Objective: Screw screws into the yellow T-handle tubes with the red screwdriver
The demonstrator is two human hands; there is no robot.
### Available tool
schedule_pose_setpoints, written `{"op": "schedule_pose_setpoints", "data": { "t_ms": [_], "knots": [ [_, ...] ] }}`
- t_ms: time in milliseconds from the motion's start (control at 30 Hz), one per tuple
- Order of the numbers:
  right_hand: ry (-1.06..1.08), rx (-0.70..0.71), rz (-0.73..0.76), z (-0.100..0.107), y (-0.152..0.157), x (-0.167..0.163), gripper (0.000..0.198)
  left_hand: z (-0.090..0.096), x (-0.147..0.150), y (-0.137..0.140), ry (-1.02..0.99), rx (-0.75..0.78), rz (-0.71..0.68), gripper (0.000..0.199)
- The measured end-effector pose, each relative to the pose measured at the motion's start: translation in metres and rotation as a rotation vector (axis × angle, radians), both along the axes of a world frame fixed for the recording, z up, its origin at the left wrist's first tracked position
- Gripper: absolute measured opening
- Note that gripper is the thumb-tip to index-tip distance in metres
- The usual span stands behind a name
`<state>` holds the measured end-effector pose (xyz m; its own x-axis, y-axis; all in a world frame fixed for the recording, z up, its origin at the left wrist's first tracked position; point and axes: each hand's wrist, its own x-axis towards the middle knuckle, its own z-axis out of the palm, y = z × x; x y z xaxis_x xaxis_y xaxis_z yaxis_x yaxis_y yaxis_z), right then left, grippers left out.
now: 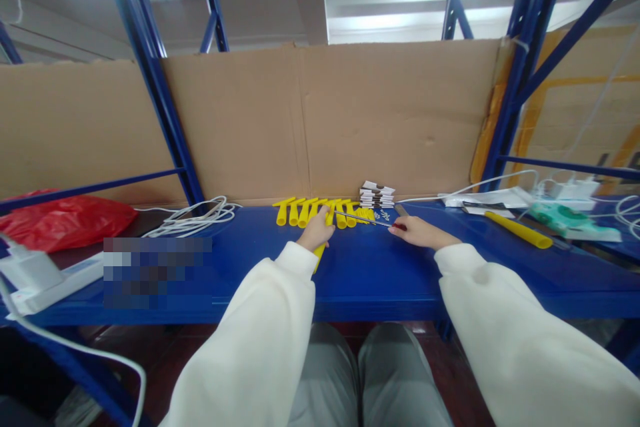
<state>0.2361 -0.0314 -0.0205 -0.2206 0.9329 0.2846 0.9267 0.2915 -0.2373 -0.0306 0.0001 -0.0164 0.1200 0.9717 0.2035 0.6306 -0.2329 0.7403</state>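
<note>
Left hand (315, 229) clamped on yellow plastic tube (320, 250); right hand (415, 229) pinches thin metal rod (363, 218). Keep rod aligned with tube, steady both.

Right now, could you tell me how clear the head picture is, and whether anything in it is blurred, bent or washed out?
Head view: wide-angle, so the blue rack posts splay and the bench bows; ceiling lights burn out at the top; a pixelated block hides part of the bench; the left hand, right hand and yellow tubes are small but fairly sharp.
</note>
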Motion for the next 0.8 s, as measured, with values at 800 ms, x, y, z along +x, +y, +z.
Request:
{"op": "schedule_pose_setpoints", "data": {
  "t_ms": [800],
  "knots": [
    [-0.052,0.058,-0.134,0.0008,0.0013,0.0018,0.013,-0.0036,-0.0011,0.0034,-0.015,0.027,-0.018,0.055]
  ]
}}
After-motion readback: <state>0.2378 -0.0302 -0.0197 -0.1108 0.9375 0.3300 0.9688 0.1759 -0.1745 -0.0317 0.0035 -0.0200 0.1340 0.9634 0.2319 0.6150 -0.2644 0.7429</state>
